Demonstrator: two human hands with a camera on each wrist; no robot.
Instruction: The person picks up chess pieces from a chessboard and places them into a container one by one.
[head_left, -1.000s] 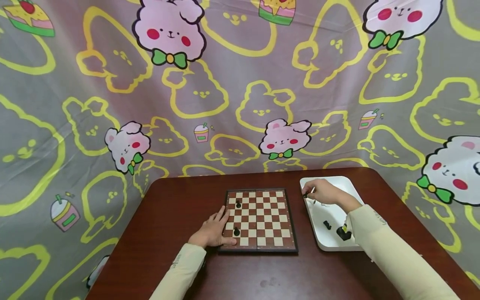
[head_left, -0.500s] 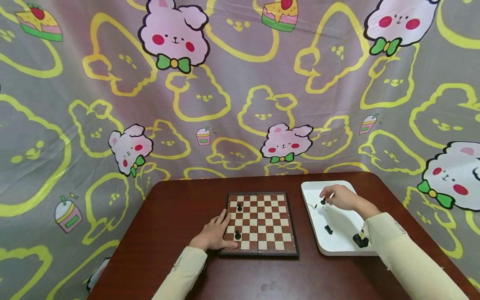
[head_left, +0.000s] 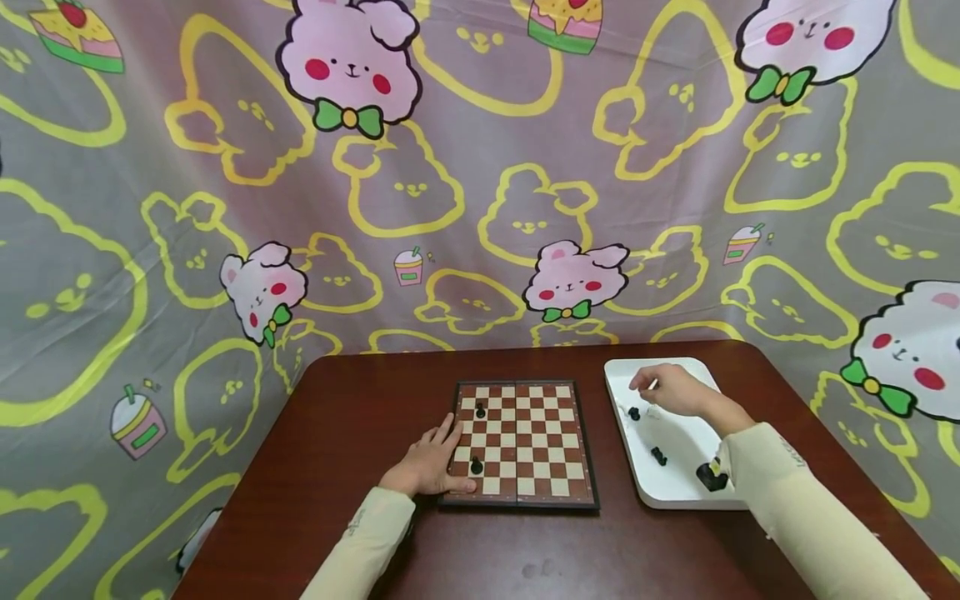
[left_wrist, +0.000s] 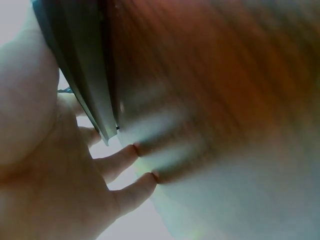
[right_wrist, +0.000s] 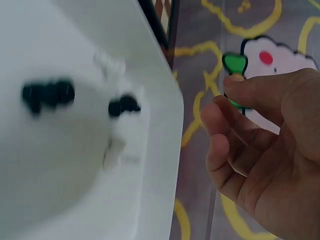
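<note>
Chessboard [head_left: 517,442]: left hand [head_left: 427,467] spread on 9 o'clock edge. Gap at 3, then tray [head_left: 678,440] under empty, half-curled right hand [head_left: 677,392].

The person wears long sleeves of pale cream cloth, plain apart from small grey markings. The left sleeve [head_left: 360,542], to the near left of the chessboard [head_left: 540,442], ends in a straight, fairly loose cuff, with grey lettering [head_left: 356,523] close above it, too small to read. The right sleeve [head_left: 810,508], well to the right of the chessboard, has a similar grey marking [head_left: 792,450] by its cuff. Under that cuff, on the side towards the chessboard, shows a blocky black device [head_left: 708,478] with a yellow patch
</note>
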